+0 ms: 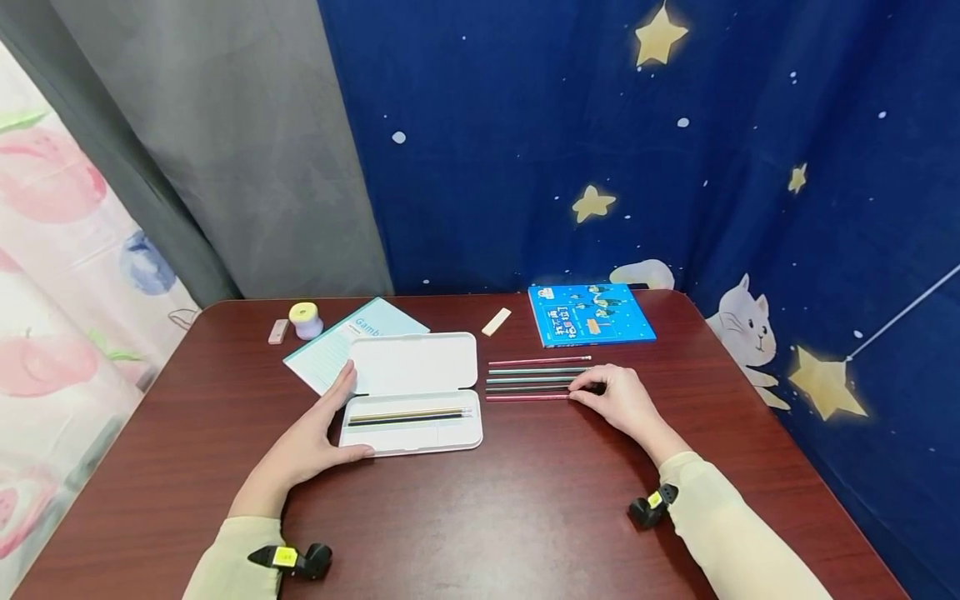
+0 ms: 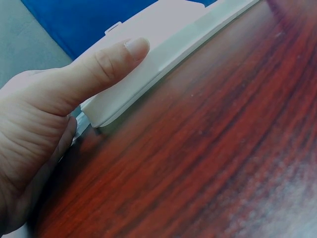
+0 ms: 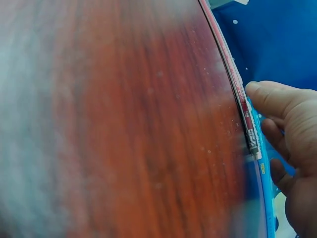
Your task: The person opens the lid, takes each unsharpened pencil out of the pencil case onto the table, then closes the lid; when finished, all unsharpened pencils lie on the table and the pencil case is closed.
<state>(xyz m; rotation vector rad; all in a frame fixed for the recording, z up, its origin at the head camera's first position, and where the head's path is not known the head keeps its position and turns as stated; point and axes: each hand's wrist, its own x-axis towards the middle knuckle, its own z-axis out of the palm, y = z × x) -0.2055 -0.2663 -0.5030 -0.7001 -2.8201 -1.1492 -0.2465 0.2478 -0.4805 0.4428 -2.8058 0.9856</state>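
An open white pencil case [image 1: 413, 367] lies with its lid laid back, and two or so pencils [image 1: 405, 416] rest in its tray. My left hand [image 1: 307, 446] holds the case's left end, thumb along the front wall and fingers at the lid side. To the right, several pencils [image 1: 532, 381] lie in parallel rows, red ones outermost and teal or dark ones between. With thumb and forefinger my right hand [image 1: 618, 402] pinches the nearest red pencil [image 3: 241, 99] close to its right end. The other right fingers are curled in beside it.
A blue book [image 1: 592, 317] lies at the back right, and a white eraser [image 1: 497, 322] left of it. Behind the case is a light teal notebook [image 1: 330, 342]. A yellow-topped small container [image 1: 306, 320] and a pinkish eraser [image 1: 278, 332] stand near the back left edge.
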